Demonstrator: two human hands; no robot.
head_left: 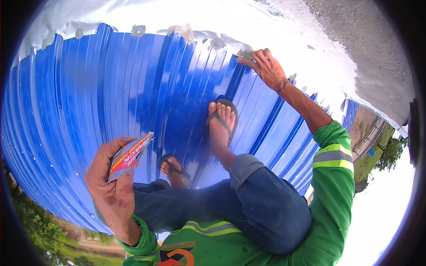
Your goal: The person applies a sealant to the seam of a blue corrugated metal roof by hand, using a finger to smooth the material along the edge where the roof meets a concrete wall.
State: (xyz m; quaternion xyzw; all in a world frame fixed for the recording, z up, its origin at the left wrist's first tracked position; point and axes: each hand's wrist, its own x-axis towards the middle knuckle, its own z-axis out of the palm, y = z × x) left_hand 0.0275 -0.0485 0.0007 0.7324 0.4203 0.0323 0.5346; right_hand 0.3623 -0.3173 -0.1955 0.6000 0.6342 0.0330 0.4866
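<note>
One small red-and-silver foil packet [128, 158] sits at 8 o'clock, pinched by thumb and fingers of the bare left hand [106, 188]. Bare right hand [270, 72] at 1 o'clock, unclenched, thumb near grey sealant patch [245, 50] where blue ribbed metal roofing [128, 88] meets silvery-white flashing [222, 20]

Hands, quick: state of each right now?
Left hand: closed on a packet.
Right hand: open, nothing seen in it, at the edge of the blue sheet.
</note>
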